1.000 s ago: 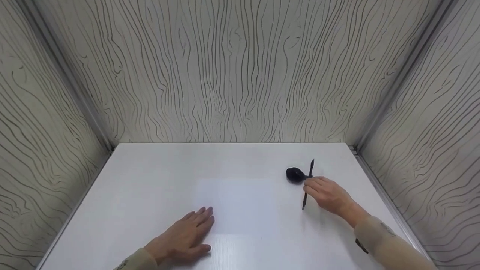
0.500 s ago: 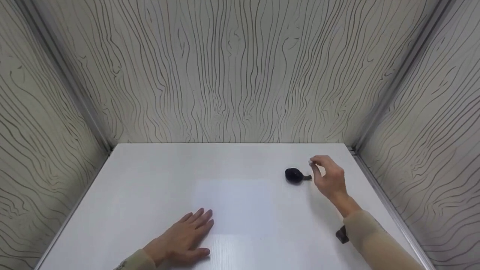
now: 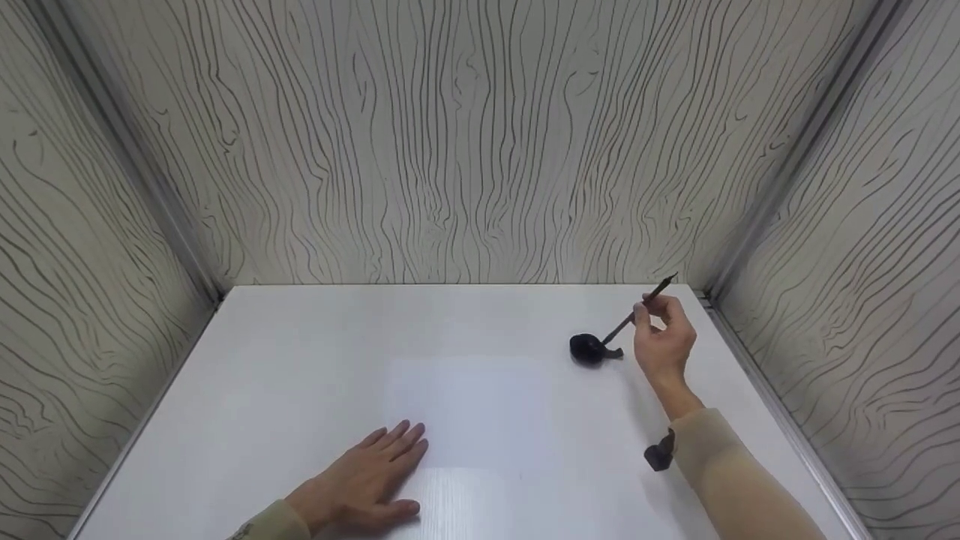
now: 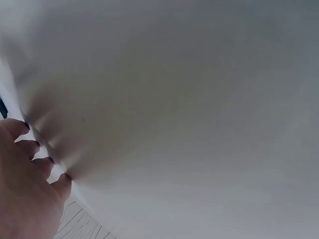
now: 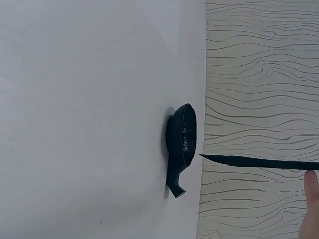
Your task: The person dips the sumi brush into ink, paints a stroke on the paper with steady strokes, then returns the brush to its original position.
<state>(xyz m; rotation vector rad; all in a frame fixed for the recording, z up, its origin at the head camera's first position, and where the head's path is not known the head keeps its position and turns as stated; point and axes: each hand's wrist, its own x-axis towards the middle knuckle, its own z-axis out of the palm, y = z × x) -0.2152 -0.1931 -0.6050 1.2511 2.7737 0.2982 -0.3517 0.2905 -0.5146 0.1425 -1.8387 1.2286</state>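
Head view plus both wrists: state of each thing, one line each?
Pen: lifted off the table, tilted, pinched by the right hand, lower tip near the black dish.
Black dish: lying on the table, not touched.
Right hand: raised, fingers pinching the pen.
Left hand: flat on the table, fingers straight, holding nothing.
Table: white, bearing the dish and the left hand.
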